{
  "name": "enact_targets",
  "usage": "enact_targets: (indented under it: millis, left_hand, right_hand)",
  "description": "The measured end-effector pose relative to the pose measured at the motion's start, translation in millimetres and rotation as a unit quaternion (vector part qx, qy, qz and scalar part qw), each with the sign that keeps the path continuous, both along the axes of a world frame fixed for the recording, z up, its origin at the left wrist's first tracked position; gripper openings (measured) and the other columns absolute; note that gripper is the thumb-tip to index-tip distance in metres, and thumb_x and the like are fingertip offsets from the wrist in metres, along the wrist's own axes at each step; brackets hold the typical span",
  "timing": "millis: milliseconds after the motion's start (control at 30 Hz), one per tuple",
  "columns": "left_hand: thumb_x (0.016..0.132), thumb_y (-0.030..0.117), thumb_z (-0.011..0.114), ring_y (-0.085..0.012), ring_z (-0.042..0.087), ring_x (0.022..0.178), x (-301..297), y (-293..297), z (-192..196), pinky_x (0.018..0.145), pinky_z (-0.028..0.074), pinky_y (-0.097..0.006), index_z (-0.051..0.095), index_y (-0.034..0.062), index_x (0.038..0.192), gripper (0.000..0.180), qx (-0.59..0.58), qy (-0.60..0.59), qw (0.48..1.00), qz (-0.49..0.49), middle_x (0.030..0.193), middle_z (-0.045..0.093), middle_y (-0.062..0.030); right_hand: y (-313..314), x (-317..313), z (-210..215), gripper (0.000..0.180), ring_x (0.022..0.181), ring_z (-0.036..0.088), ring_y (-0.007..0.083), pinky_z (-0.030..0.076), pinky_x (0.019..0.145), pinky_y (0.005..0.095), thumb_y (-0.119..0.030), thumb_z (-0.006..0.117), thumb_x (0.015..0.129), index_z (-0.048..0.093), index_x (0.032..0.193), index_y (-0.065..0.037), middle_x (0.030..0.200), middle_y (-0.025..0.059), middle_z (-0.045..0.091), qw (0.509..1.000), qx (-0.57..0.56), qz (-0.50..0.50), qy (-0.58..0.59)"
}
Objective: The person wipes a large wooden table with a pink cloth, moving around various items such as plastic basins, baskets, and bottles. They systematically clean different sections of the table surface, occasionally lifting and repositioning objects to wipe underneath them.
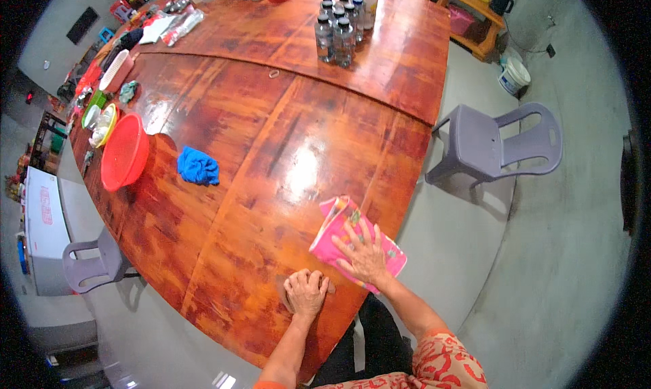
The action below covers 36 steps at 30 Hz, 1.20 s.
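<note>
My right hand (364, 255) lies with spread fingers on a pink patterned cloth (330, 245), pressing it flat near the edge of a glossy reddish-brown wooden table (258, 186). The cloth is folded, and its lower corner reaches the table's right edge. To the left, my left hand (306, 294) rests on the wood with its fingers curled under; nothing shows in it. A crumpled blue cloth (198, 166) sits farther off on the left, beside a red plastic basin (125, 152).
Several clear bottles with dark caps (336, 36) stand at the far right of the table. Small baskets and a yellow bowl (104, 126) line the left edge. Grey plastic chairs stand at the right (475, 141) and left (102, 259). A white bucket (514, 76) is by the wall.
</note>
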<state>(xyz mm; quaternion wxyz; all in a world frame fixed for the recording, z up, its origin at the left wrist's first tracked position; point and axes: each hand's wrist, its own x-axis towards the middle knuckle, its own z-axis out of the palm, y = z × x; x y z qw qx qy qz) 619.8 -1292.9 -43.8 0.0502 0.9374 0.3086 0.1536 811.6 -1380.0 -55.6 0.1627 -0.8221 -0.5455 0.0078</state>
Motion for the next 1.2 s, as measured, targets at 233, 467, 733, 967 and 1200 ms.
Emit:
enact_targets:
  millis: [233,467,733,967,1200]
  left_hand:
    - [0.075,0.033,0.078,-0.0261,0.051,0.098,-6,0,1,0.088,0.038,-0.045,0.063,0.0207,0.092,0.025,0.002,0.008,1.000,0.004,0.099,0.054,-0.0037]
    - [0.078,0.033,0.077,-0.0270,0.050,0.098,7,-3,-1,0.088,0.037,-0.045,0.064,0.0170,0.095,0.027,-0.037,0.009,0.998,0.041,0.098,0.053,-0.0054]
    - [0.080,0.034,0.078,-0.0274,0.049,0.096,95,23,2,0.086,0.037,-0.046,0.064,0.0167,0.094,0.026,-0.050,-0.002,0.997,0.064,0.100,0.051,-0.0059]
    - [0.080,0.036,0.078,-0.0280,0.049,0.100,158,53,3,0.086,0.037,-0.048,0.064,0.0179,0.095,0.028,-0.044,-0.018,0.992,0.118,0.103,0.051,-0.0058]
    - [0.078,0.038,0.078,-0.0288,0.048,0.101,181,64,14,0.085,0.037,-0.046,0.063,0.0187,0.100,0.032,-0.092,0.004,0.984,0.151,0.107,0.050,-0.0056]
  right_hand:
    - [21,63,-3,0.056,0.143,0.024,0.0340,0.015,0.114,0.0638,-0.057,0.062,0.082,0.055,0.134,-0.038,0.152,0.0034,0.037,0.999,0.019,0.010,-0.038]
    - [37,148,-3,0.056,0.143,0.026,0.0341,0.016,0.113,0.0641,-0.061,0.058,0.083,0.054,0.135,-0.039,0.150,0.0027,0.039,0.998,0.004,-0.018,-0.054]
    - [69,253,-2,0.058,0.143,0.024,0.0339,0.016,0.115,0.0616,-0.063,0.057,0.083,0.054,0.135,-0.037,0.152,0.0035,0.036,0.997,0.005,-0.026,-0.070]
    - [108,310,-1,0.055,0.139,0.028,0.0346,0.020,0.114,0.0586,-0.056,0.058,0.085,0.055,0.135,-0.033,0.151,0.0041,0.037,0.999,0.015,0.003,-0.048]
    - [81,281,5,0.056,0.140,0.026,0.0389,0.019,0.114,0.0610,-0.051,0.063,0.082,0.056,0.134,-0.033,0.151,0.0091,0.037,0.993,-0.016,0.089,-0.080]
